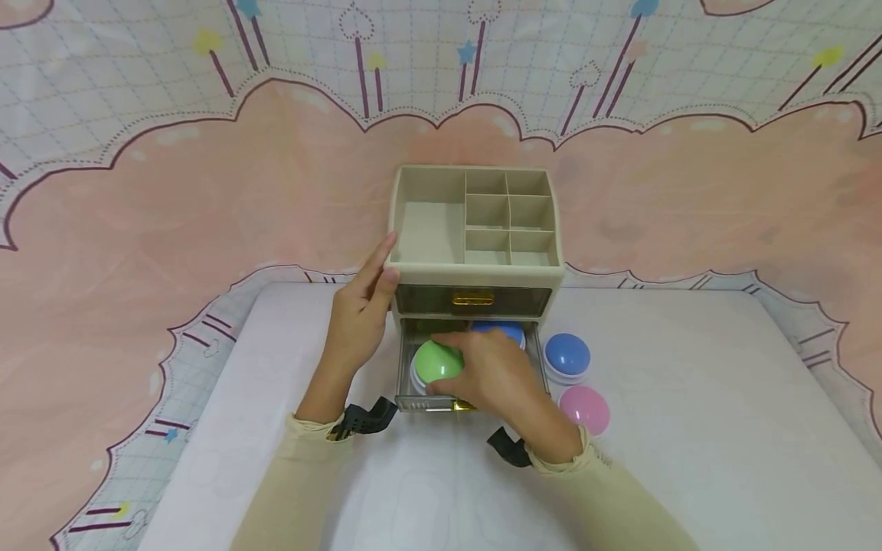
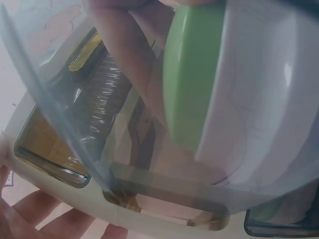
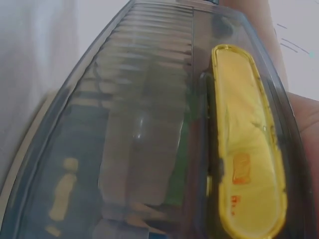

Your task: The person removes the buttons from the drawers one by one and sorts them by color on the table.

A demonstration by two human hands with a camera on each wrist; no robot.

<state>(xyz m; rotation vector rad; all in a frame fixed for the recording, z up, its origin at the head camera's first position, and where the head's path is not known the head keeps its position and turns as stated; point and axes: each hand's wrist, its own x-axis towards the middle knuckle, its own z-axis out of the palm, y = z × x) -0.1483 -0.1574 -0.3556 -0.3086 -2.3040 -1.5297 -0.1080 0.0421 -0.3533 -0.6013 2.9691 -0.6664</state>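
A cream desktop organizer (image 1: 430,229) has its lower see-through drawer (image 1: 406,402) pulled out. My left hand (image 1: 360,317) rests against the organizer's left side, fingers straight, with the thumb at its front edge. Over the drawer, my right hand (image 1: 492,375) grips a round container with a green domed lid (image 1: 439,361) and white base, thumb and fingers on opposite sides. The left wrist view shows the same green-lidded container (image 2: 192,74) large and close. Behind my right hand, a blue-lidded container (image 1: 503,330) sits in the drawer, partly hidden.
To the right of the drawer, a blue-lidded container (image 1: 567,354) and a pink-lidded one (image 1: 584,409) stand on the white table (image 1: 703,398). The upper drawer (image 1: 427,300) is closed. A patterned cloth (image 1: 276,191) hangs behind the organizer.
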